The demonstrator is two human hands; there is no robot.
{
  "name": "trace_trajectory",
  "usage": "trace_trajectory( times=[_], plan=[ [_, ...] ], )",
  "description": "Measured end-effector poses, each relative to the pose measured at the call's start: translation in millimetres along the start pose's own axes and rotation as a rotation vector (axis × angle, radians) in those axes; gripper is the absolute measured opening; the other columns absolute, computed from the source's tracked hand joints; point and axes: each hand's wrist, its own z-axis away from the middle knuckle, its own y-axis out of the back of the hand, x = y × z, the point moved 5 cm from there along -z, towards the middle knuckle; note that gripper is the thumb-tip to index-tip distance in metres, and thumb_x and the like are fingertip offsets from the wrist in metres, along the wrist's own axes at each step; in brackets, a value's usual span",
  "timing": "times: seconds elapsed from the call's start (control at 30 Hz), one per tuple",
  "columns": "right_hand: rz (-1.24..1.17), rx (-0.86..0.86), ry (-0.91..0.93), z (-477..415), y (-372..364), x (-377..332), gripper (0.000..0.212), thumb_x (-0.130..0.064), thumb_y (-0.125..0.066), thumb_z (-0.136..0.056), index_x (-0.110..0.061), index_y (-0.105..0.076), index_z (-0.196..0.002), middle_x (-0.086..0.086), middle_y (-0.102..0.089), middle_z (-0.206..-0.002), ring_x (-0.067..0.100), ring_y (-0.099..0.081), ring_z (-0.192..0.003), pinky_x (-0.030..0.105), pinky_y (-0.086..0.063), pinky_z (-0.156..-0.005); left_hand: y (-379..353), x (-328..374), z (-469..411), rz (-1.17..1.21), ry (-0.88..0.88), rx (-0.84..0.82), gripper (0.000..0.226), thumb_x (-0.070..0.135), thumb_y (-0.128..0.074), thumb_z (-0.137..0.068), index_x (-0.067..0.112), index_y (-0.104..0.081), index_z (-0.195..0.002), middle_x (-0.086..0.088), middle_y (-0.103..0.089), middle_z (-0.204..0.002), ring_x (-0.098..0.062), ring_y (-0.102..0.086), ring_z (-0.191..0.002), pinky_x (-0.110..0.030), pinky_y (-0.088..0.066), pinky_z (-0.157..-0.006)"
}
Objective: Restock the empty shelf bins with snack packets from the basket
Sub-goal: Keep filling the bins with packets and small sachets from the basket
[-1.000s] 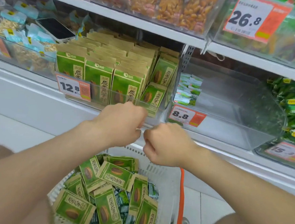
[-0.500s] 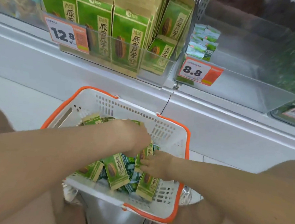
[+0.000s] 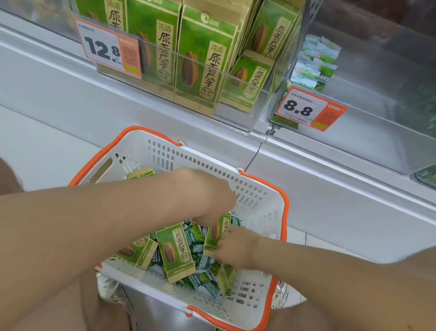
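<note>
Left hand (image 3: 213, 200) pinches an upright seed packet (image 3: 217, 230) in the basket (image 3: 262, 187); right hand (image 3: 238, 245) grips its lower edge (both curled). Best lifted squarely.

2 forearms are showing bare all the way to the picture's sides. Left hand (image 3: 210, 198) and right hand (image 3: 238, 245) are showing bare too. Bare legs are filling both bottom corners, and 1 bare knee is showing at the left side. Person is wearing pale shoes: 1 whitish, mesh-looking, dark-speckled shoe (image 3: 107, 286) is peeking out under the basket's (image 3: 253, 293) near left corner, another whitish shoe (image 3: 280, 291) by its near right corner. Shoe details are blurring out.
</note>
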Motion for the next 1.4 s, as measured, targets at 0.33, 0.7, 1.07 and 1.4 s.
trace_trajectory(
  times=[0.33,0.7,1.07,1.4],
  plan=[
    [-0.33,0.439,-0.232,60,167,84,0.029,-0.039,-0.045,-0.109,-0.023,-0.068,-0.113,0.003,-0.064,-0.104,0.027,-0.064,-0.084,0.039,-0.051,-0.064,30,-57,37,0.173,0.197,-0.025,0.054,0.049,-0.084,-0.084,0.013,-0.068,-0.121,-0.003,-0.071,-0.115,-0.025,-0.067,-0.106,-0.036,-0.056,-0.086],
    [-0.157,1.358,-0.567,203,298,126,0.015,-0.025,-0.061,-0.082,-0.018,-0.071,-0.091,-0.003,-0.063,-0.084,0.02,-0.061,-0.073,0.039,-0.049,-0.054,69,-61,83,1.253,-0.19,0.346,0.028,0.002,-0.085,-0.084,0.003,-0.067,-0.106,-0.01,-0.079,-0.096,-0.03,-0.079,-0.088,-0.039,-0.065,-0.076],
    [-1.11,1.427,-0.508,223,291,163,0.051,-0.02,-0.083,-0.088,-0.022,-0.056,-0.131,-0.005,-0.079,-0.098,0.011,-0.076,-0.086,0.029,-0.06,-0.07,107,-78,99,1.552,-0.191,0.882,0.063,-0.001,-0.082,-0.085,0.024,-0.056,-0.136,0.001,-0.078,-0.117,-0.019,-0.074,-0.111,-0.041,-0.06,-0.094],
    [-0.726,1.81,-0.788,247,304,182,0.046,-0.017,-0.075,-0.091,-0.013,-0.046,-0.127,-0.009,-0.069,-0.103,0.008,-0.068,-0.086,0.027,-0.052,-0.08,129,-124,127,0.596,0.424,1.549,0.037,0.011,-0.064,-0.08,0.026,-0.057,-0.114,0.007,-0.049,-0.124,-0.019,-0.043,-0.121,-0.037,-0.031,-0.096]
  ],
)
